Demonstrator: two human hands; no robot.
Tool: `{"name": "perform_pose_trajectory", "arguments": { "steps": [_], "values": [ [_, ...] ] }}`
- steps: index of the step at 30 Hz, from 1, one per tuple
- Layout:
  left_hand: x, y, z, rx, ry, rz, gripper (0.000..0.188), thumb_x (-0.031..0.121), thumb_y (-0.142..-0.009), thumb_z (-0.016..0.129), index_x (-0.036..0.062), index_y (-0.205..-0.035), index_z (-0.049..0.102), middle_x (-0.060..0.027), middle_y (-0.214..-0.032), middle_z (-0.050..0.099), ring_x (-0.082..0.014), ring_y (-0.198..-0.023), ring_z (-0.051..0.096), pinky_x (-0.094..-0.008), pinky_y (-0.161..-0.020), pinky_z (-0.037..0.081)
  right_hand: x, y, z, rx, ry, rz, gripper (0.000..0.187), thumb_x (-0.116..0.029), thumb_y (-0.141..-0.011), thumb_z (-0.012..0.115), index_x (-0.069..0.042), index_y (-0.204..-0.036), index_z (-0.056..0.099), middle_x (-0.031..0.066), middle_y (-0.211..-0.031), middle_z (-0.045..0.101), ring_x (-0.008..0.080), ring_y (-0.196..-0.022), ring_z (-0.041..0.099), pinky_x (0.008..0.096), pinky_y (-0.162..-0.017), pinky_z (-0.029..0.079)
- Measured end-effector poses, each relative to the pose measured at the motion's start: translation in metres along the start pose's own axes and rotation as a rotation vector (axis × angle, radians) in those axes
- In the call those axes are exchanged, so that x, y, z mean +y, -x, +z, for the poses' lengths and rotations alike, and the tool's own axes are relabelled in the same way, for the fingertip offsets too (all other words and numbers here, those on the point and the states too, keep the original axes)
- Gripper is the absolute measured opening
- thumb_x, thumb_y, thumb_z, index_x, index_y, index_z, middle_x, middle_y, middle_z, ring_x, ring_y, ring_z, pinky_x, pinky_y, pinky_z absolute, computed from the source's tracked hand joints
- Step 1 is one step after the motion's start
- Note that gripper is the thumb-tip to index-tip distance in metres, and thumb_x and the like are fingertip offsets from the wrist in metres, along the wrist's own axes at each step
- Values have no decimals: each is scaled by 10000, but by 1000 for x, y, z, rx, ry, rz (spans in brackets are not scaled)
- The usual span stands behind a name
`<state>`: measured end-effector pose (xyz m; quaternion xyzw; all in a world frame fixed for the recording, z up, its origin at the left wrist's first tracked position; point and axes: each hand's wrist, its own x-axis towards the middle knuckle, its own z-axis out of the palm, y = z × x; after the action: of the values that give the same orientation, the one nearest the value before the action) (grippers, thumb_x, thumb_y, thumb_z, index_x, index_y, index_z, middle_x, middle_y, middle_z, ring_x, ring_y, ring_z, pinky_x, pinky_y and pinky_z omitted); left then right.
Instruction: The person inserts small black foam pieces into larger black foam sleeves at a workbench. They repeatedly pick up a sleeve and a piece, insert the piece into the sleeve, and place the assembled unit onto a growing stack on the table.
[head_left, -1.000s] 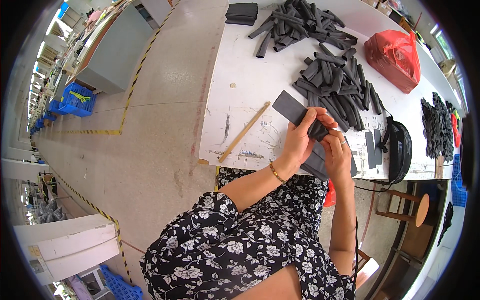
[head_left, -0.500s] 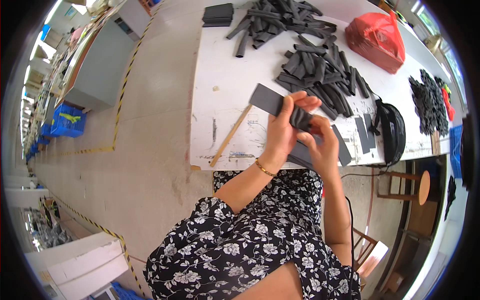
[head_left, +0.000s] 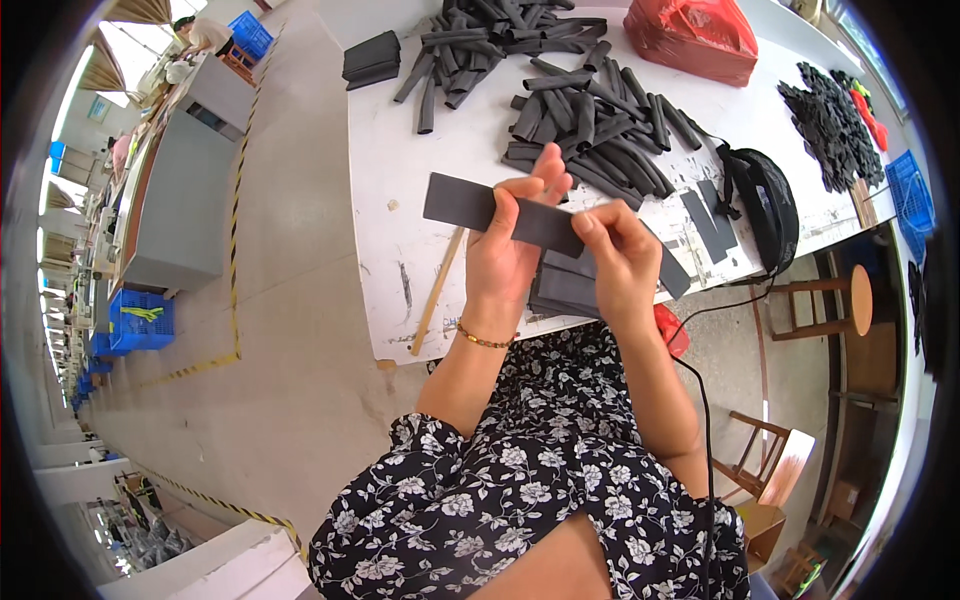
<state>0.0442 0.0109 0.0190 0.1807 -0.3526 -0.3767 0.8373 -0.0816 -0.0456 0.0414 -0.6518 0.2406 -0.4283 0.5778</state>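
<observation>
A flat dark grey strip (head_left: 541, 222) is stretched out between my hands above the table's near edge. My left hand (head_left: 503, 245) grips it near the middle, thumb on top, with the other fingers behind and partly raised. At the strip's right end, my right hand (head_left: 622, 258) pinches it between thumb and fingers. Beneath the hands lies a stack of similar dark strips (head_left: 565, 285), partly hidden by them. Just beyond is a large pile of dark rolled tubes (head_left: 590, 125). A thin wooden stick (head_left: 438, 295) rests on the table left of my left hand.
A neat dark stack (head_left: 371, 60) sits at the table's far left corner. A red plastic bag (head_left: 690, 38) stands at the back. To the right are loose flat strips (head_left: 706, 226), a black bag (head_left: 768, 210) with a cord, and a heap of dark pieces (head_left: 830, 125). Wooden stools (head_left: 855, 300) stand beyond.
The strip's right part, curled in my fingers before, is now straight and flat. My right hand has moved to its end. The whole view has shifted and turned a little.
</observation>
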Motion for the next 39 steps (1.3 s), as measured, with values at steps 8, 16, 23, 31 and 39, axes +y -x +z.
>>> {"name": "perform_pose_trajectory", "arguments": {
  "steps": [8,16,23,31,39],
  "values": [
    [-1,21,-38,281,127,7,278,254,-979,569,32,-1139,616,-116,-1028,688,-281,-946,690,-445,-890,571,5,9,-21,85,434,-638,201,53,-763,750,-27,-900,628,82,-835,601,214,-685,586,290,-584,480],
    [-3,24,-40,400,126,-15,183,171,-958,610,24,-1065,633,-119,-1019,681,-271,-955,681,-421,-876,577,14,22,-31,13,223,-370,209,67,-745,754,-24,-897,642,76,-843,611,204,-745,582,303,-650,478],
    [-17,54,-3,376,23,-390,279,290,-981,584,26,-1056,634,-79,-1039,670,-194,-901,666,-359,-754,596,10,15,-43,-4,751,-835,317,31,-661,772,-89,-950,722,9,-974,621,227,-851,567,342,-725,475],
    [-7,47,8,497,-316,-465,168,134,-892,701,-32,-895,676,-97,-779,690,-155,-687,672,-235,-590,537,18,28,-47,61,-128,182,362,-188,-878,724,-10,-1185,653,73,-1071,645,171,-903,598,306,-848,488],
    [-24,61,-3,481,-288,-461,304,236,-920,683,-37,-1039,627,-89,-865,667,-166,-714,664,-265,-585,546,50,37,-54,-13,-128,372,216,-130,-955,622,49,-1070,655,36,-875,655,90,-737,561,229,-682,456]
  ]
}}
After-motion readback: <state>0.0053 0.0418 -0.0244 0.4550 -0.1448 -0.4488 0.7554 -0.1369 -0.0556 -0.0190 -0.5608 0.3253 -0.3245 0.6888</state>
